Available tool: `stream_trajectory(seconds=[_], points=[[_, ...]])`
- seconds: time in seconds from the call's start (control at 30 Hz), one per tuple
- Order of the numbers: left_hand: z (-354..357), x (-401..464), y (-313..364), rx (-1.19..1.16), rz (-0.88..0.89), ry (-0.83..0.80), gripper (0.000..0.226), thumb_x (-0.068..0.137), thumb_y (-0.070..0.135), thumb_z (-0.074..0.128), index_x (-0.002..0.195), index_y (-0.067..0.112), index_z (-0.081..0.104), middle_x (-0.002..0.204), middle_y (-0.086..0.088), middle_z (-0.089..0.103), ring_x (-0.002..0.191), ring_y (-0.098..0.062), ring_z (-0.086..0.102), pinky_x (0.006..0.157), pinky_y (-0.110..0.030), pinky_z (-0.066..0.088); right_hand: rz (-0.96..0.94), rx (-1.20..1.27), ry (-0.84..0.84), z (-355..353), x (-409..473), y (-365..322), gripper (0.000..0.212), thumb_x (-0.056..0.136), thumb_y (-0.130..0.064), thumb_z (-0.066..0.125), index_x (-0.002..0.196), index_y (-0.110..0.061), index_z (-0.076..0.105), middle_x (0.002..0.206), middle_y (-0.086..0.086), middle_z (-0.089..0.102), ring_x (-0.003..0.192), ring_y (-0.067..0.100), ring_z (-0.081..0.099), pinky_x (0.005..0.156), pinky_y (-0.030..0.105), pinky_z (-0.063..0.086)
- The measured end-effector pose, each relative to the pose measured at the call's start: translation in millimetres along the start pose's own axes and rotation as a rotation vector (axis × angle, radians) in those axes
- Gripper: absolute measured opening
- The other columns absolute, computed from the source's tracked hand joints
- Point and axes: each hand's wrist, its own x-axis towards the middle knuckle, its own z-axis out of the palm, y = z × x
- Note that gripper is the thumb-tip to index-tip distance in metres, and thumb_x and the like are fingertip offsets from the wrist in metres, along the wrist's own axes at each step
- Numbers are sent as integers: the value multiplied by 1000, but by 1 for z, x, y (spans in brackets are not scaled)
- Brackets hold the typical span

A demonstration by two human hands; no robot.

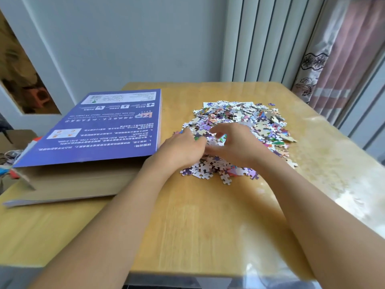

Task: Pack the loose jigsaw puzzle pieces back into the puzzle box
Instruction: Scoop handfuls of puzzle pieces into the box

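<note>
Head view: pile of loose puzzle pieces (239,130) sits on the wooden table (198,215), right of centre. Left hand (183,148) and right hand (235,143) are both dug into the near side of the pile, palms facing each other, fingers curled inward round a clump of pieces; fingertips are buried, so I cannot tell how much they actually hold.

Handling, my read: pieces are light, thin card, stiff singly but loose as a heap, so they spill easily from a scoop. Best taken in cupped double handfuls from the pile's base, hands closed under the clump.

Puzzle box (68,182) lies at the table's left edge, just beside the left forearm, with its purple printed lid (100,130) tilted up over it. The lid covers most of the opening and likely blocks a drop from above; the near side looks like the way in.

Around: strays at the pile's edge, a white sheet (208,104) under the far side, curtain (333,59) at right, clutter (10,159) beyond the left edge.
</note>
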Motion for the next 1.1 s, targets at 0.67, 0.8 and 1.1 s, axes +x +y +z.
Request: stream_trajectory(seconds=[0.67, 0.8, 1.1], points=[[-5, 2, -8, -1131, -187, 64, 24, 102, 32, 43, 109, 16, 60, 100, -2, 58, 83, -14, 54, 78, -29, 46, 435, 290, -187, 0, 19, -36, 55, 73, -47, 84, 64, -20, 37, 58, -3, 37, 51, 15, 35, 48, 31, 24], [-4, 0, -5, -1176, -186, 45, 23, 103, 29, 42, 92, 17, 58, 93, -5, 57, 69, -11, 49, 61, -22, 47, 401, 301, -216, 3, 19, -38, 47, 72, -44, 87, 70, -16, 49, 60, -2, 43, 53, 15, 39, 49, 29, 26], [-3, -3, -2, -1247, -131, 27, 32, 103, 29, 46, 130, 13, 53, 130, -14, 54, 120, -28, 52, 105, -47, 48, 375, 373, -247, 1, 20, -32, 47, 67, -16, 93, 106, -12, 67, 72, 3, 71, 54, 11, 66, 53, 19, 49]])
